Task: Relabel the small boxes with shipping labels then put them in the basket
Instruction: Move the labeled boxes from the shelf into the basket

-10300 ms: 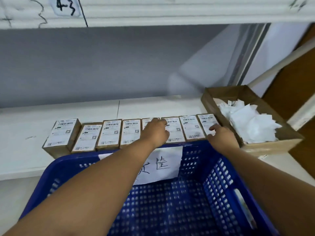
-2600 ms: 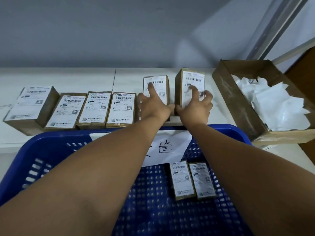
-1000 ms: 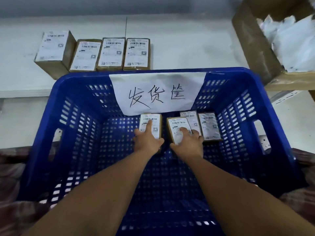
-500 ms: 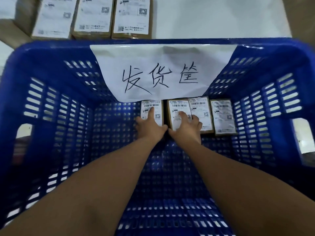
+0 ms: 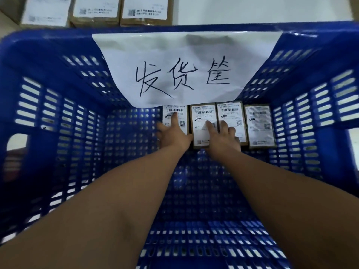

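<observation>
- Blue basket (image 5: pixel 58 113) now holds four boxes (image 5: pixel 259 123) along its 12 o'clock wall; two have just come down.
- My left hand (image 5: pixel 172 135) still grips the leftmost box (image 5: pixel 175 111), my right hand (image 5: pixel 223 138) the second box (image 5: pixel 202 115).
- Three shelf boxes (image 5: pixel 95 10) remain at 11 o'clock.

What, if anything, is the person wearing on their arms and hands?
Nothing that shows: the left hand and right hand are gloveless, with no ring visible; the left forearm and right forearm are bare, with no sleeve, watch or bracelet in view.
</observation>
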A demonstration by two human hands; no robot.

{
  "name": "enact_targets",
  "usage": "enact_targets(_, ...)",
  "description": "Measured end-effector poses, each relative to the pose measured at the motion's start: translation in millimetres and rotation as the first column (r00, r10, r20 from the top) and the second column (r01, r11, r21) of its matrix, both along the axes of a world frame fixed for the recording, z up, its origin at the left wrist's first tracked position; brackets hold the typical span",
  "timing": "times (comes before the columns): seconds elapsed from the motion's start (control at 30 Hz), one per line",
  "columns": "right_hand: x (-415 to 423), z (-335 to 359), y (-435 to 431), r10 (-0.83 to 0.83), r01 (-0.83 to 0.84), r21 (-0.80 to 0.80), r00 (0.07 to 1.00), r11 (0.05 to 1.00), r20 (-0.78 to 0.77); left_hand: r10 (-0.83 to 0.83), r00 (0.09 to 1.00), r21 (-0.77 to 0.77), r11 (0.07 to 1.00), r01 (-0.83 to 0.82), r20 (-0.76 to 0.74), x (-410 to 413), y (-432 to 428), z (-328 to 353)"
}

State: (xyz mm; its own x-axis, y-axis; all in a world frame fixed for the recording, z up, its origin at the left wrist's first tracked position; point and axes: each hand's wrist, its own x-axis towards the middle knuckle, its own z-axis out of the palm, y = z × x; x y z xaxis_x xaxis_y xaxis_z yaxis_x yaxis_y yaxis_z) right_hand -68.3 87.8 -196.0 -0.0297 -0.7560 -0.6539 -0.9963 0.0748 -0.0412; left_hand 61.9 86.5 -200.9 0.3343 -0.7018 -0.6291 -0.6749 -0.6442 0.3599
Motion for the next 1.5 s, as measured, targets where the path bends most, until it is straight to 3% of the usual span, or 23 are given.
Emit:
enact_targets(0.23,-14.7,3.7,-15.2,0.071,-0.074,-0.018,0.989,0.997,-0.129,0.008,0.985,0.07,0.998,0.004,-0.171,0.8,-0.6,-9.3)
enact_targets(0.33,-13.7,6.2,-18.0,0.019,-0.018,0.016,0.998,1.0,-0.063,0.049,0.957,0.059,0.998,-0.033,-0.286,11.1,-7.1,-8.8)
enact_targets(0.43,-12.7,11.7,-18.1,-0.067,0.064,0.049,0.996,0.997,0.058,0.027,0.951,0.083,0.997,-0.001,-0.307,19.0,-10.4,-3.0)
enact_targets(0.57,-10.2,33.5,-14.7,-0.094,0.095,-0.001,0.98,0.995,0.176,-0.217,0.973,0.093,0.97,0.224,-0.077,28.9,-3.6,17.1)
enact_targets(0.7,1.9,70.0,-11.3,-0.047,0.061,-0.04,0.958,0.997,0.281,-0.345,0.922,-0.167,0.912,0.374,0.178,36.8,2.7,61.9)
enact_targets(0.8,17.1,104.3,-9.2,0.062,-0.008,-0.178,0.953,0.984,0.297,-0.371,0.877,-0.319,0.828,0.462,0.306,45.5,0.1,101.8)
enact_targets(1.13,75.4,193.5,-24.4,0.287,-0.034,-0.587,0.894,0.809,0.344,-0.32,0.858,-0.592,0.625,0.509,0.401,83.3,-32.5,198.9)
enact_targets(1.23,88.6,213.4,-44.3,0.288,-0.03,-0.627,0.905,0.779,0.314,-0.277,0.867,-0.584,0.649,0.487,0.415,92.0,-49.2,221.4)
enact_targets(1.33,98.2,223.8,-67.2,0.249,-0.084,-0.567,0.943,0.819,0.221,-0.265,0.852,-0.432,0.771,0.468,0.451,103.8,-70.2,229.1)
enact_targets(1.4,103.3,225.8,-82.5,0.213,-0.088,-0.533,0.961,0.842,0.178,-0.213,0.896,-0.391,0.843,0.37,0.389,112.1,-86.7,226.0)
enact_targets(1.5,111.5,223.2,-101.7,0.2,-0.093,-0.527,0.968,0.845,0.15,-0.126,0.929,-0.416,0.867,0.273,0.347,123.0,-108.5,217.2)
